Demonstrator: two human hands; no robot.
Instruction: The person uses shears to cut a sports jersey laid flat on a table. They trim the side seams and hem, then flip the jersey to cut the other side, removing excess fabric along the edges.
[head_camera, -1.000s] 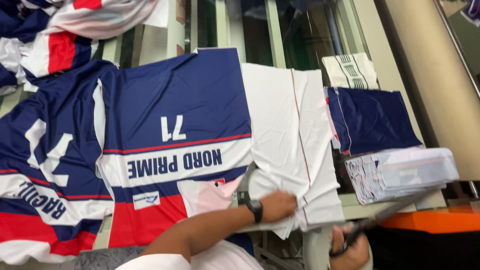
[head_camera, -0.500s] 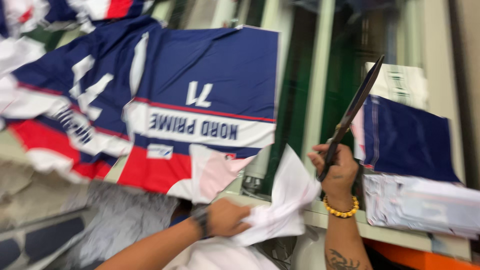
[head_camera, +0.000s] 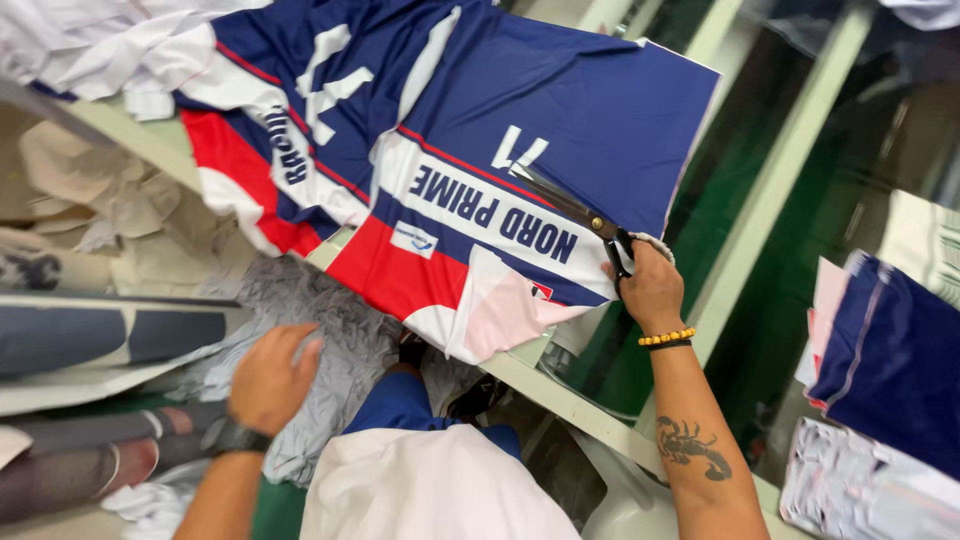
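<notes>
Spreading across the far half of the view, a printed fabric panel in navy, white and red lies flat on a pale green counter, its smooth synthetic surface carrying large white digits and lettering; its upper left corner is cut off by the frame and overlapped by white cloth. Left of us, crumpled beige and grey scraps are heaped below the counter's near edge, and we cannot make out what lies under them. At the right, a folded navy stack is partly out of frame. Our right hand, wearing a beaded bracelet, has its fingers closed through the handles of long dark scissors, whose blades rest on the panel beside the digits. Our left hand, with a dark watch, hangs with loosely spread fingers over the grey scraps, holding nothing.
</notes>
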